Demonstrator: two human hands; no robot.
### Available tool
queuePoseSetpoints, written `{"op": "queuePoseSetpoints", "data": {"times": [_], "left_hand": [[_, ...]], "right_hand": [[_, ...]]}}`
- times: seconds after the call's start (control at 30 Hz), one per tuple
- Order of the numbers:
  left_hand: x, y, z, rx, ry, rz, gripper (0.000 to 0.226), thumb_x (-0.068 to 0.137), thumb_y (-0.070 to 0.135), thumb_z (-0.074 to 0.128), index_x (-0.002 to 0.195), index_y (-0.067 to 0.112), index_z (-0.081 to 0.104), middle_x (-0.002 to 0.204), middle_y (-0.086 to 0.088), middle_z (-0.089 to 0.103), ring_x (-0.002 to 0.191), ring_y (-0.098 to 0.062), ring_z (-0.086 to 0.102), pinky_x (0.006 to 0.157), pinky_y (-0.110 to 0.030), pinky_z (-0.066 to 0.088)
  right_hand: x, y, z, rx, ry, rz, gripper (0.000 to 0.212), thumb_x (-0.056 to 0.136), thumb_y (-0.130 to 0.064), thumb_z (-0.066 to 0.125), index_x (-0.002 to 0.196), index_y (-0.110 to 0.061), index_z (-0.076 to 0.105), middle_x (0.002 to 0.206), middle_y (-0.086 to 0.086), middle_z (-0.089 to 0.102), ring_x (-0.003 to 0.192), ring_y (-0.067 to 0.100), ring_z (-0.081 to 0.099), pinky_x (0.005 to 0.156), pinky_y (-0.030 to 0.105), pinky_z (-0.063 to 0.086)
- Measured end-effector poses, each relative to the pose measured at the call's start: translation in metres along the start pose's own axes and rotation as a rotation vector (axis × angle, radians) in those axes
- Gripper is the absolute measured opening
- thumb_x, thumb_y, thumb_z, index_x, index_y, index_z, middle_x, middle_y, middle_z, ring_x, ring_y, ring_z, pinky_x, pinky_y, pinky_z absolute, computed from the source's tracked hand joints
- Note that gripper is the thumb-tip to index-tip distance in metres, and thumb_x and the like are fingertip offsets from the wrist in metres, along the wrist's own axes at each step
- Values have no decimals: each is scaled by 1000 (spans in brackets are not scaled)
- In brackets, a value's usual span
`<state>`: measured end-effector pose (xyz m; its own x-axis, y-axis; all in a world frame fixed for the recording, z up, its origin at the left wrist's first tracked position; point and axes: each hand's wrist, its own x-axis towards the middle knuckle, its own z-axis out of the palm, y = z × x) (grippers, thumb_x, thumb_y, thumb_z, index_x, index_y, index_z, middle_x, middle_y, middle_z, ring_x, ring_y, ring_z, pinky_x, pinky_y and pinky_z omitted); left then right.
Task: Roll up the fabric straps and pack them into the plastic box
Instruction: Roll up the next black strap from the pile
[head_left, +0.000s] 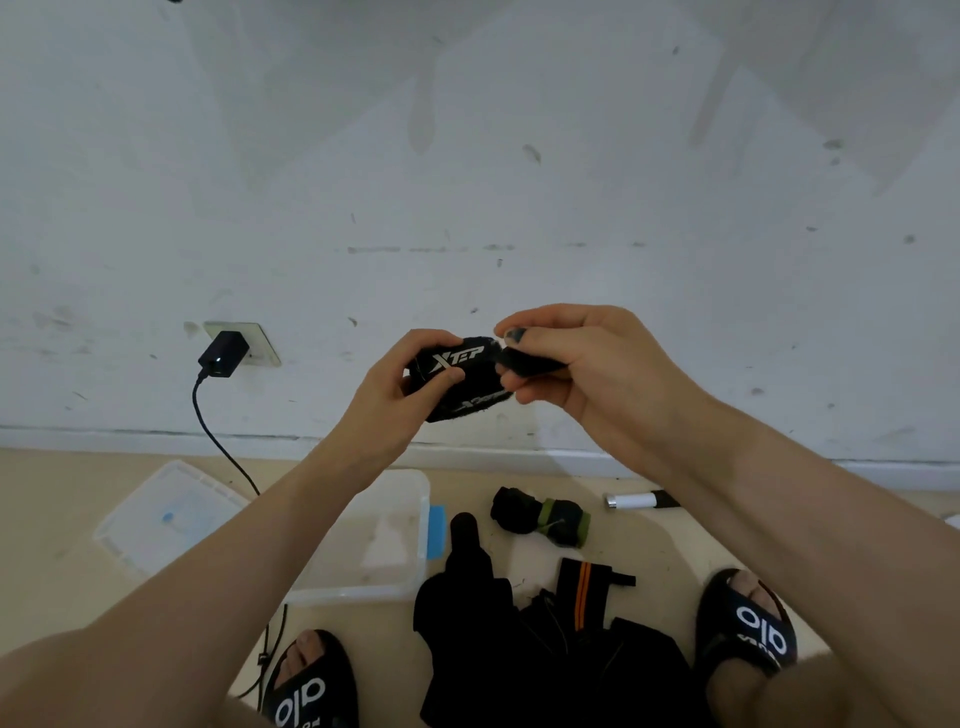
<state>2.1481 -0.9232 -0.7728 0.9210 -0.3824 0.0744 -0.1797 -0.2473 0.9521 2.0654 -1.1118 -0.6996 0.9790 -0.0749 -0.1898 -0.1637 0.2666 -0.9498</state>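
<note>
Both hands grip black XTEP strap (457, 376), mid-roll.
Left hand (410, 384) clamps the roll; right hand (566, 364) pinches its loose tail. Soft, light, likely springs open; hold the end.

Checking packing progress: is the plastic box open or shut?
Open. The plastic box sits lidless on the floor; its lid lies apart, to its left.

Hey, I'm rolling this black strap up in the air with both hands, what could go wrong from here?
The left hand grips the rolled strap while the right hand pinches its loose end; a slip could let it unwind. The plastic box sits low beneath your left forearm, so a dropped roll might miss it and land on the strap pile.
</note>
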Motion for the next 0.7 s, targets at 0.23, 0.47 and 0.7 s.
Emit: {"op": "queuePoseSetpoints", "data": {"times": [0.23, 0.47, 0.7], "left_hand": [[-10, 9, 5, -16, -76, -57, 27, 106, 11, 50, 118, 27, 70, 101, 9, 71, 102, -20, 71, 92, -36, 60], [-20, 19, 9, 40, -62, -58, 34, 112, 29, 36, 99, 30, 68, 83, 17, 67, 80, 4, 62, 70, -8, 46], [-27, 30, 15, 18, -92, -43, 41, 112, 34, 32, 86, 32, 64, 76, 16, 62, 75, 0, 60, 70, -10, 45]], "right_hand": [[12, -1, -15, 45, -259, 7, 52, 82, 25, 35, 125, 9, 60, 121, 24, 71, 113, 27, 71, 98, 34, 57], [25, 3, -15, -315, -89, -173, 18, 103, -14, 59, 96, -3, 71, 81, 11, 78, 69, 22, 75, 62, 26, 59], [40, 15, -14, -524, 90, -368, 45, 102, -20, 60, 72, 9, 44, 50, 6, 40, 48, 15, 37, 53, 23, 37]]}}
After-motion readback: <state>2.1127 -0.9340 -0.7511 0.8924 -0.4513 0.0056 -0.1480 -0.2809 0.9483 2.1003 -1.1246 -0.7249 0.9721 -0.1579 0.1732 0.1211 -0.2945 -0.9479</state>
